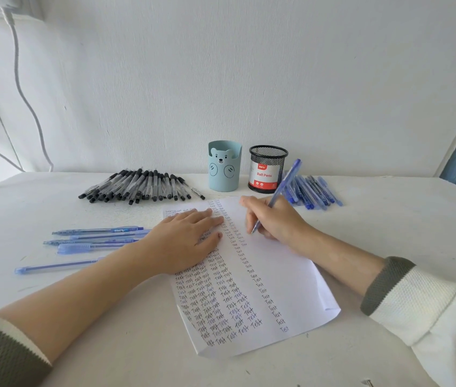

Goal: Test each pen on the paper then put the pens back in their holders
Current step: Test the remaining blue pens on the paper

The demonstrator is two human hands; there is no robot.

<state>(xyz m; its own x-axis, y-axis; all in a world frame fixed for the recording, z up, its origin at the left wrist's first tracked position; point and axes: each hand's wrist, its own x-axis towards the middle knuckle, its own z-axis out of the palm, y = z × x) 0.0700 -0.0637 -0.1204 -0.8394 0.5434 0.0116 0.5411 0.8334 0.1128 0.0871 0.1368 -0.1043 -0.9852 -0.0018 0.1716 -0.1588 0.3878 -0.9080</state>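
Though slender, blue pen (282, 186) in right hand (277, 222).

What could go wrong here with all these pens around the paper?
The forearm of the left hand lies right by the loose blue pens; a careless sweep might roll them off the white table. The right hand, writing with a blue plastic pen, could smear fresh ink on the white paper sheet.

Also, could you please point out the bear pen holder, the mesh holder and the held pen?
bear pen holder (224, 174): head view, front wall.
mesh holder (265, 180): head view, labelled front.
held pen (284, 182): head view, barrel above the right hand (275, 219).
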